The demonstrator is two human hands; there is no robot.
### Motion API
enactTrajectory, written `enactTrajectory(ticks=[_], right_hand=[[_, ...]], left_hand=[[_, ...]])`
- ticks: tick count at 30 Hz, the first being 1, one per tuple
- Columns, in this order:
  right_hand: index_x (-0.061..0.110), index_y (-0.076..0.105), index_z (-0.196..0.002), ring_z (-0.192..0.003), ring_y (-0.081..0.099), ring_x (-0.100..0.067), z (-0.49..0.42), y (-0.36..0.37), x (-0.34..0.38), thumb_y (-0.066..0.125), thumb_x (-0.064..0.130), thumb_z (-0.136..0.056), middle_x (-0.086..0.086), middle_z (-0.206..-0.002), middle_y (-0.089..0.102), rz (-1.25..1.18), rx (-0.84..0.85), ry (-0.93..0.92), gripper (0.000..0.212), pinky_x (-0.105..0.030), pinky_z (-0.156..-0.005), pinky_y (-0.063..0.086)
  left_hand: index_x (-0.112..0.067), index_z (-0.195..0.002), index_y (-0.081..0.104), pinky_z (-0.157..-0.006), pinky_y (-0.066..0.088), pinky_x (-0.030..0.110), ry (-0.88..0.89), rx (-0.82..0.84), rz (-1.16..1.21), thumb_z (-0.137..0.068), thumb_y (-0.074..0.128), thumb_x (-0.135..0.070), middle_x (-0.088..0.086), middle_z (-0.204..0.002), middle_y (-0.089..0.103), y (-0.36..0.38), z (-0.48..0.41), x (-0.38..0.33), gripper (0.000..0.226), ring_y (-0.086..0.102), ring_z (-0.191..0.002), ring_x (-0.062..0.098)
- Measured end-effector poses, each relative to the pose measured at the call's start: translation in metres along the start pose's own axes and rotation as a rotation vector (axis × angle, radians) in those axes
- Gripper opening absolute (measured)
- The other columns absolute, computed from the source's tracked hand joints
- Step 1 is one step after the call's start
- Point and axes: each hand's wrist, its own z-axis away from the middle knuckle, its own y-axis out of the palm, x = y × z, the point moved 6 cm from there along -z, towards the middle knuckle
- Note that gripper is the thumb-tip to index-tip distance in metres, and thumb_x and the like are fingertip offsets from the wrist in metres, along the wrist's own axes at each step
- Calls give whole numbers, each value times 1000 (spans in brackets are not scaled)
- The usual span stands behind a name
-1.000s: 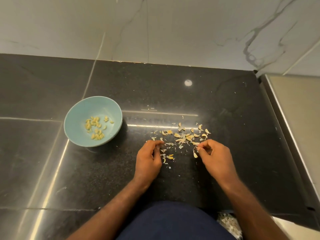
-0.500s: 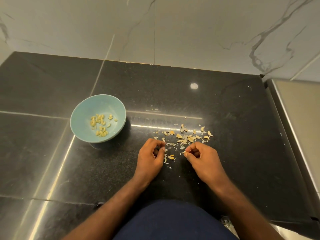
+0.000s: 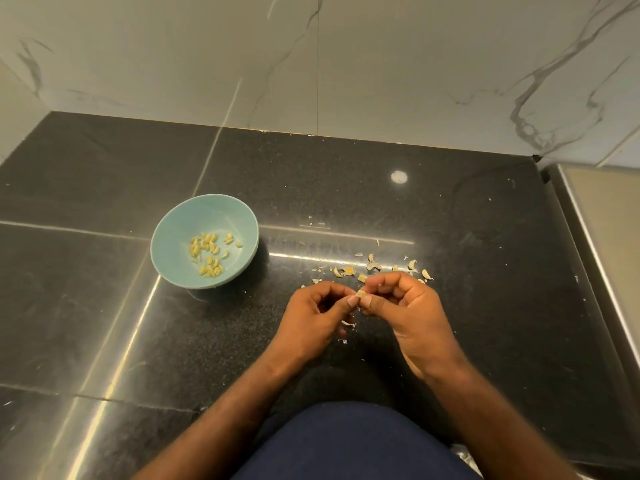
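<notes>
Hands met over the table (image 3: 104,323), apart a second earlier | left hand (image 3: 311,320) and right hand (image 3: 412,317) both pinched one pale seed (image 3: 361,294) | shells (image 3: 374,266) lay scattered beyond.

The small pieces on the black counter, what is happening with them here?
A person seems to be peeling them. The left hand and the right hand pinch one small piece together above the counter. Loose husks lie beyond the hands; yellow bits sit in the blue bowl at the left.
</notes>
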Motion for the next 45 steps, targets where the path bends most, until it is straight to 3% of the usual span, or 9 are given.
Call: enactTrajectory(ticks=[3,6,10,14,16,23,30,38,45], right_hand=[[4,64,-104,-87,71,-21,0,0,3,72,-8,-83,-8,-90,74,1,-22,-15,25,-28,-73,58],[5,63,-104,-86,72,-16,1,1,10,73,-5,-83,-6,-88,73,127,-11,-56,25,-24,-72,58],[5,62,-101,-82,72,-16,2,6,16,73,-7,-82,-7,-86,74,61,-8,-73,25,-24,-71,58],[0,58,-99,-80,71,-19,3,7,13,67,-13,-81,-8,-83,73,-263,-7,45,24,-26,-68,58],[1,60,-99,-82,71,-21,5,7,11,69,-8,-79,-8,-86,74,-299,3,76,24,-27,-70,58],[4,70,-92,-77,73,-23,8,7,12,69,1,-89,-9,-81,75,-36,-74,16,4,-26,-64,58],[15,75,-99,-82,75,-14,11,9,25,72,7,-88,2,-86,78,170,-12,-48,13,-21,-69,58],[27,76,-87,-73,69,-1,13,8,35,75,13,-87,13,-80,75,322,-34,-137,14,-15,-68,54],[28,75,-88,-74,70,-6,13,10,35,70,13,-91,12,-79,74,474,7,-179,16,-25,-69,59]], left_hand=[[-25,-104,71,-80,59,33,76,-52,-133,-91,70,-23,-8,-96,73,-1,3,-6,14,69,-90,8],[-35,-97,69,-77,57,27,156,-85,-248,-90,71,-22,-15,-93,70,-2,4,-19,14,66,-89,4],[-27,-88,72,-67,52,17,150,-111,-245,-91,69,-15,-11,-79,71,-4,3,-32,13,65,-75,4],[-14,-86,74,-62,51,18,65,-76,-77,-92,67,-12,2,-74,72,-2,1,-34,10,63,-66,6],[-6,-87,73,-60,51,19,-18,-75,44,-93,65,-8,6,-76,71,-2,1,-29,10,63,-65,6],[-6,-96,72,-62,51,17,-42,-119,121,-95,64,-12,3,-82,75,2,7,-24,11,68,-71,6],[-12,-97,74,-70,55,20,9,-120,1,-95,64,-13,-1,-85,76,0,7,-31,11,72,-80,9],[-9,-94,76,-68,55,20,-29,-116,53,-94,66,-13,5,-83,75,-5,4,-28,11,72,-79,14],[-11,-95,77,-72,57,23,10,-87,-47,-93,67,-14,1,-85,76,-6,3,-29,10,72,-81,14]])
